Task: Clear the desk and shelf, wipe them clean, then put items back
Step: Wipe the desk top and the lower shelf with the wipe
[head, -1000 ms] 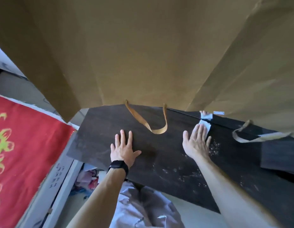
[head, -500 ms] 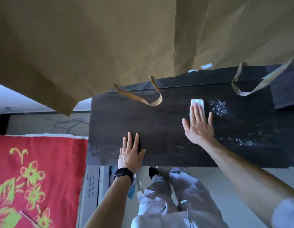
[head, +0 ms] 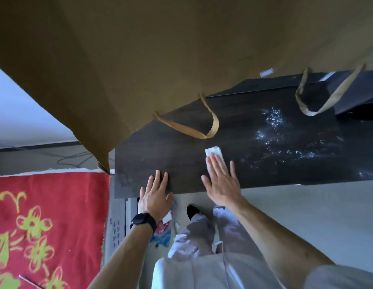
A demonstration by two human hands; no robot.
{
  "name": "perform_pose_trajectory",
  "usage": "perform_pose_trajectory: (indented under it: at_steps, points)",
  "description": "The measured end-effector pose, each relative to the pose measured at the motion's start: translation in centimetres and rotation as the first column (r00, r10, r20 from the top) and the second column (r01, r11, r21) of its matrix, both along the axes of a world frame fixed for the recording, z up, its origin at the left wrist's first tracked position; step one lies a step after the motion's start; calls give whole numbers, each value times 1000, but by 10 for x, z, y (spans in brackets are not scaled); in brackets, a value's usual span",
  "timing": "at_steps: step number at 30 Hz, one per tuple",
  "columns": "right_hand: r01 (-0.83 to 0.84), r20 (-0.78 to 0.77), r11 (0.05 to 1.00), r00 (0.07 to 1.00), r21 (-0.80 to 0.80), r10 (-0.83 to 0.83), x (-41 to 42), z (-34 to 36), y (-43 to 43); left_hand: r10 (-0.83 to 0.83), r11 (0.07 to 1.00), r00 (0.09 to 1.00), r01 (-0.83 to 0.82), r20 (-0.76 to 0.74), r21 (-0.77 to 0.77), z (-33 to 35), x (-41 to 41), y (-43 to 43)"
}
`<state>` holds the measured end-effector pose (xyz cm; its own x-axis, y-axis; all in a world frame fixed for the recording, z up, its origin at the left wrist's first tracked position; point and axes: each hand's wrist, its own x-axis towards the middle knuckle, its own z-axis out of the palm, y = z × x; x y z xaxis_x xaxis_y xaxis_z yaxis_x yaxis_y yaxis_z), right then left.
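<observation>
On the desk, right hand presses a white wipe under straight fingers, seemingly to scrub; left hand lies flat, bracing.

Dim, warm-tinted daylight, brightest on the pale wall, specular glints on the dark shelf, wide-angle bending at the edges, looming paper bag perhaps slightly soft
</observation>
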<state>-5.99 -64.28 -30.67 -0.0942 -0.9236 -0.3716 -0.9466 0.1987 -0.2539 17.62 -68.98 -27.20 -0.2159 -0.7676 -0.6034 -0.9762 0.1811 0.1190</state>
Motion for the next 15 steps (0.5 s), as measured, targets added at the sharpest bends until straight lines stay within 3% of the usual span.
perform_pose_trajectory:
  at_steps: [3, 6, 8, 10, 12, 15]
  points:
    - [334, -72, 940, 942, 72, -329, -61, 2, 17, 13, 1000, 1000, -13, -15, 0, -2, -2, 3]
    - [435, -101, 897, 898, 73, -427, -61, 4, 15, 13, 1000, 1000, -13, -20, -5, -2, -3, 4]
    - [335, -79, 942, 940, 24, -333, -24, 5, 9, -8, 1000, 1000, 7, -26, -13, -2, -2, 4]
    - [131, -19, 991, 991, -15, -131, 30, 6, 3, -42, 999, 999, 42, -25, -11, -2, 4, 5]
    - [-45, 54, 999, 998, -3, 45, 83, 7, 0, -69, 998, 997, 69, -30, 5, -2, 11, 5]
    - [-162, 73, 987, 984, -21, 163, 109, 6, 3, -94, 996, 995, 94, -33, 3, -2, 21, 3]
